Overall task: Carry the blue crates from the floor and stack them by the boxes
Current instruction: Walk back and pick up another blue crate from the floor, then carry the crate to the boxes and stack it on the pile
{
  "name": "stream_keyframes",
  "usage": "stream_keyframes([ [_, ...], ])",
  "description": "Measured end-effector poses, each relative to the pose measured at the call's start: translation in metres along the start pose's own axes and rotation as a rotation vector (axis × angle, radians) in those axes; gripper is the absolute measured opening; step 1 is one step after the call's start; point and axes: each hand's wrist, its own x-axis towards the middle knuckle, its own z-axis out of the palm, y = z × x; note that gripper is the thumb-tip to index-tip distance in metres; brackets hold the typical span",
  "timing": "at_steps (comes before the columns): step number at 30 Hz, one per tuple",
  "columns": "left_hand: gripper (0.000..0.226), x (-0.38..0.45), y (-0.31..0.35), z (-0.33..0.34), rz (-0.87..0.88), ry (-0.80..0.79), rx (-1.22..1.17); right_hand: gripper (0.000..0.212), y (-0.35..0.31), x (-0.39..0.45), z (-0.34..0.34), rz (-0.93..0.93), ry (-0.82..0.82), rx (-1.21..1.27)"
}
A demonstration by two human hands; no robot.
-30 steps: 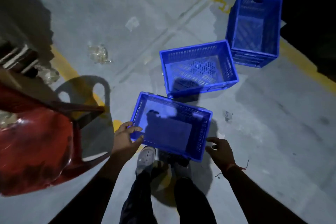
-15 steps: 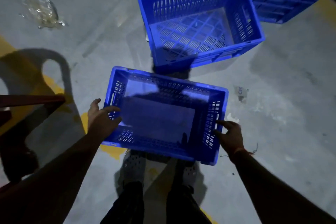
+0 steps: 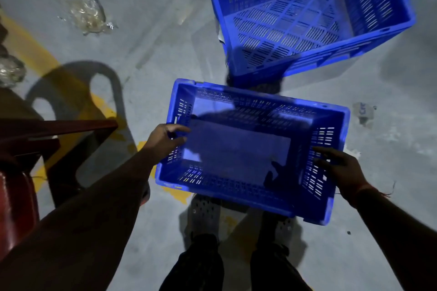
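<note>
Near blue crate [image 3: 238, 149] gripped at both short ends: left hand [image 3: 163, 140] fingers [image 3: 179, 129] hooked over left rim, right hand [image 3: 343, 170] fingers [image 3: 325, 151] spread inside right wall.

This looks like a warehouse or loading area, dimly lit: the grey concrete floor [image 3: 151, 2] carries a painted yellow line [image 3: 30, 52] running diagonally through the left of the frame, worn to patches near the middle. Perforated blue plastic crates [image 3: 307, 21], of the stackable handling kind, stand open on the floor at the upper right and centre. Crumpled clear plastic wrap [image 3: 87, 15] lies as litter at the upper left, and a red plastic chair [image 3: 14, 196] fills the left edge.
</note>
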Motion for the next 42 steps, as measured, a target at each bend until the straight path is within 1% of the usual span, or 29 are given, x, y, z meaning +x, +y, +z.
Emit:
stream_keyframes([
  [4, 0.025, -0.033, 0.012, -0.014, 0.021, 0.049, 0.013, 0.035, -0.007, -0.041, -0.021, -0.038, 0.04, -0.089],
  [6, 0.03, -0.055, 0.026, -0.026, 0.032, 0.067, 0.016, 0.034, -0.019, -0.073, -0.037, -0.039, 0.056, -0.142],
  [8, 0.029, -0.079, 0.047, -0.038, 0.051, 0.104, 0.037, 0.03, -0.037, -0.107, -0.055, -0.042, 0.075, -0.176],
  [11, 0.021, -0.124, 0.097, -0.059, 0.111, 0.138, 0.048, 0.027, -0.068, -0.167, -0.085, -0.065, 0.161, -0.193],
  [12, 0.019, -0.141, 0.115, -0.067, 0.134, 0.133, 0.058, 0.027, -0.076, -0.189, -0.096, -0.062, 0.181, -0.172],
  [16, 0.023, -0.209, 0.177, -0.097, 0.197, 0.053, 0.086, 0.033, -0.106, -0.286, -0.144, -0.017, 0.234, -0.075],
  [18, 0.015, -0.238, 0.202, -0.111, 0.227, 0.014, 0.085, 0.037, -0.122, -0.333, -0.163, -0.001, 0.297, -0.072],
  [20, 0.014, -0.261, 0.231, -0.118, 0.222, -0.027, 0.057, 0.042, -0.128, -0.372, -0.179, 0.017, 0.347, -0.044],
  [22, 0.011, -0.284, 0.268, -0.121, 0.265, -0.038, 0.092, 0.044, -0.13, -0.408, -0.199, 0.024, 0.4, -0.018],
  [23, 0.012, -0.295, 0.289, -0.121, 0.302, -0.042, 0.124, 0.043, -0.131, -0.426, -0.211, 0.021, 0.43, -0.007],
  [24, 0.018, -0.304, 0.309, -0.119, 0.34, -0.039, 0.148, 0.042, -0.131, -0.444, -0.223, 0.015, 0.459, 0.008],
  [29, 0.026, -0.339, 0.407, -0.092, 0.457, -0.081, 0.268, 0.039, -0.112, -0.508, -0.281, 0.006, 0.567, 0.109],
  [33, 0.028, -0.367, 0.488, -0.046, 0.531, -0.129, 0.331, 0.042, -0.082, -0.551, -0.33, 0.02, 0.673, 0.149],
  [37, 0.031, -0.389, 0.562, 0.012, 0.623, -0.182, 0.378, 0.027, -0.048, -0.587, -0.378, 0.08, 0.754, 0.208],
  [38, 0.028, -0.395, 0.58, 0.028, 0.65, -0.206, 0.373, 0.025, -0.039, -0.594, -0.39, 0.097, 0.775, 0.227],
  [40, 0.014, -0.401, 0.613, 0.061, 0.691, -0.236, 0.378, 0.024, -0.02, -0.608, -0.412, 0.123, 0.828, 0.253],
  [41, 0.01, -0.405, 0.629, 0.078, 0.705, -0.249, 0.384, 0.023, -0.011, -0.614, -0.423, 0.133, 0.855, 0.256],
  [42, 0.012, -0.408, 0.644, 0.095, 0.725, -0.265, 0.396, 0.024, -0.003, -0.619, -0.434, 0.146, 0.878, 0.255],
])
